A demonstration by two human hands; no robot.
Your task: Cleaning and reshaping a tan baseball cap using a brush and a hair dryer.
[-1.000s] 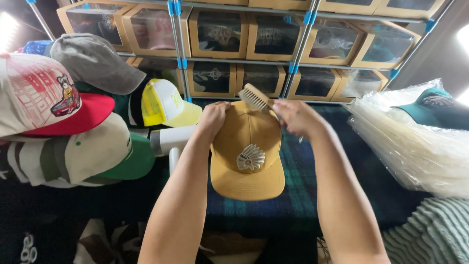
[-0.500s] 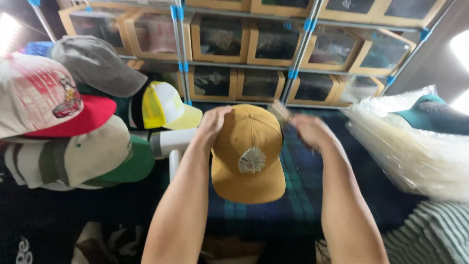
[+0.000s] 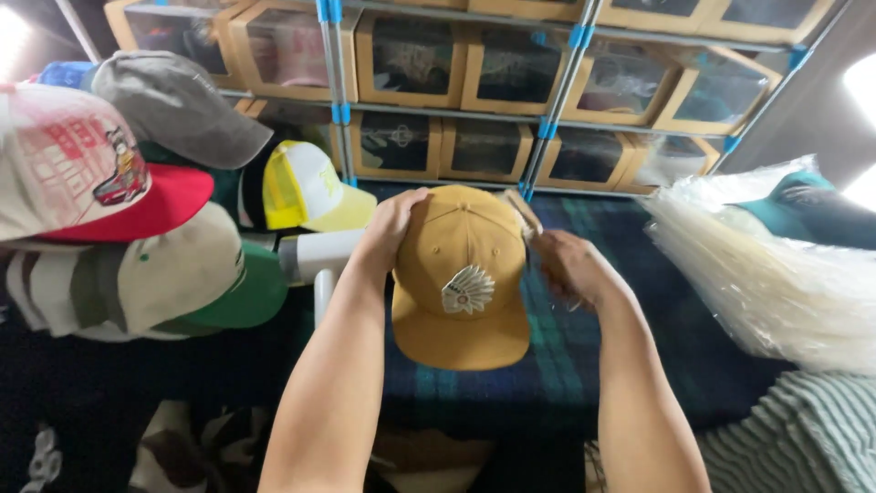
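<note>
A mustard-yellow cap [image 3: 461,274] with a white embroidered patch on its front faces me, brim toward me, above a dark plaid cloth [image 3: 584,347]. My left hand [image 3: 392,228] grips the cap's crown on its left side. My right hand [image 3: 566,267] holds a small wooden-handled brush [image 3: 522,212] whose bristles rest against the cap's right side; most of the handle is hidden in my fingers.
Several caps hang at the left: a white one with a red brim [image 3: 82,173], a grey one [image 3: 173,105], a yellow mesh one [image 3: 306,187], a beige and green one [image 3: 164,283]. Windowed cardboard boxes [image 3: 511,73] fill the shelves behind. Clear plastic bags [image 3: 766,274] pile up at right.
The brush has come down from the cap's top edge to its right side, my right hand dropping with it. The cap has tilted slightly in my left hand.
</note>
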